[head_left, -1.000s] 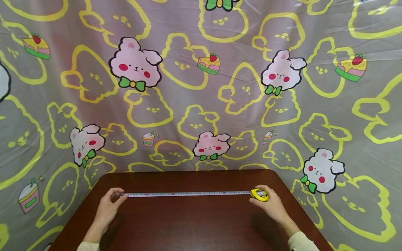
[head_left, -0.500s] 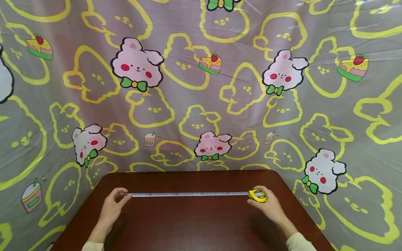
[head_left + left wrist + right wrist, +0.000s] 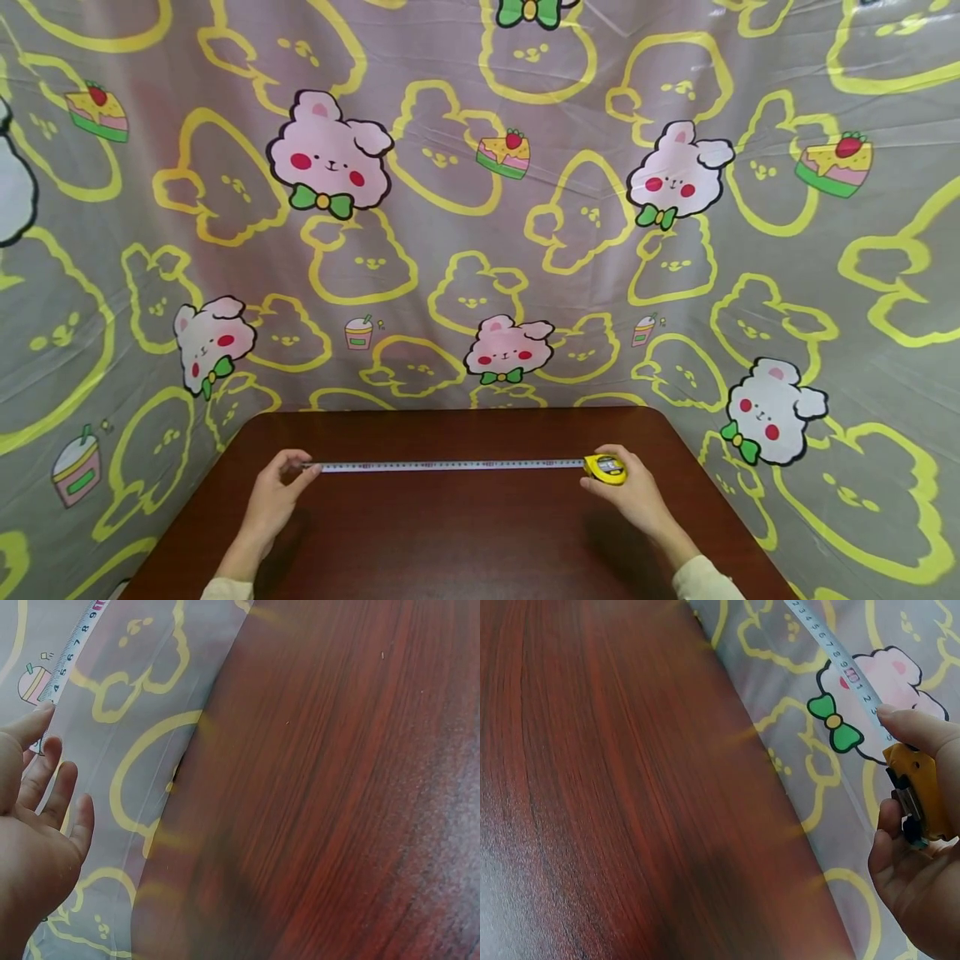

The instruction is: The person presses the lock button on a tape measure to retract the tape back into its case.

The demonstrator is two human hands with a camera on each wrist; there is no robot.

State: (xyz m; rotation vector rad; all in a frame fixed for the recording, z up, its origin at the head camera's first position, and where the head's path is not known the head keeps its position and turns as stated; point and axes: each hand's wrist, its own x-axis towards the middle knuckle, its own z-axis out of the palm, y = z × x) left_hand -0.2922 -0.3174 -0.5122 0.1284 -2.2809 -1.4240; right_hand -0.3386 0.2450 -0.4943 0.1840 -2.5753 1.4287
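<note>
A yellow tape measure [image 3: 606, 468] is gripped in my right hand [image 3: 633, 496], its case between thumb and fingers. From it the white blade [image 3: 450, 467] runs straight out to the left, held above the table. My left hand [image 3: 273, 492] pinches the blade's free end between thumb and forefinger. In the left wrist view the blade [image 3: 71, 656] shows its printed numbers, and the other fingers of the left hand [image 3: 45, 825] are spread apart. The right wrist view shows the case [image 3: 919, 787] from below, with my right thumb [image 3: 919, 727] lying by the blade at its mouth.
A dark reddish-brown wooden table [image 3: 450, 542] with rounded far corners lies beneath both hands. Grey curtain [image 3: 450, 225] printed with yellow outlines and white rabbits hangs behind it and along both sides.
The right hand has moved left with the tape measure case, and the left hand slightly right. The stretch of blade between them has become shorter.
</note>
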